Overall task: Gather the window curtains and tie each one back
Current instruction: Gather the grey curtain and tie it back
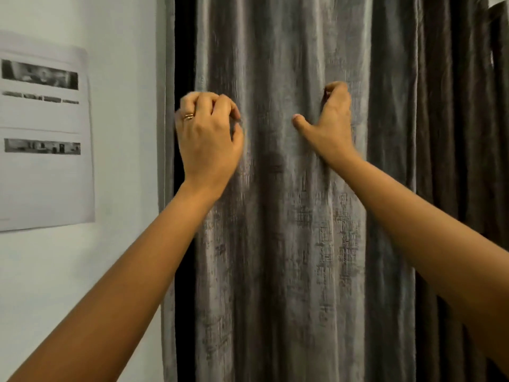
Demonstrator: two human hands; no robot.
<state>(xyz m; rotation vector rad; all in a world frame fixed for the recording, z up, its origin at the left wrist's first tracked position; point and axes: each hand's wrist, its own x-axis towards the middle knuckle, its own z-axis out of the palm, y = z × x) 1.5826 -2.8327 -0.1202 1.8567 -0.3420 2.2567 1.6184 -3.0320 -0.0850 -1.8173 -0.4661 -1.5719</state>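
Observation:
A grey textured curtain (275,216) hangs in vertical folds straight ahead. My left hand (208,136), with a ring on one finger, is at the curtain's left edge, its fingers curled in toward the cloth. My right hand (329,125) is a little higher on the curtain's right part; its fingers curl behind a fold and its thumb sticks out to the left over the fabric. Whether the left fingers actually pinch the cloth is not clear. A darker brown curtain (454,133) hangs to the right.
A white wall (124,133) is on the left, with a printed paper sheet (44,139) stuck to it. A dark gap (184,51) shows between the wall's edge strip and the grey curtain.

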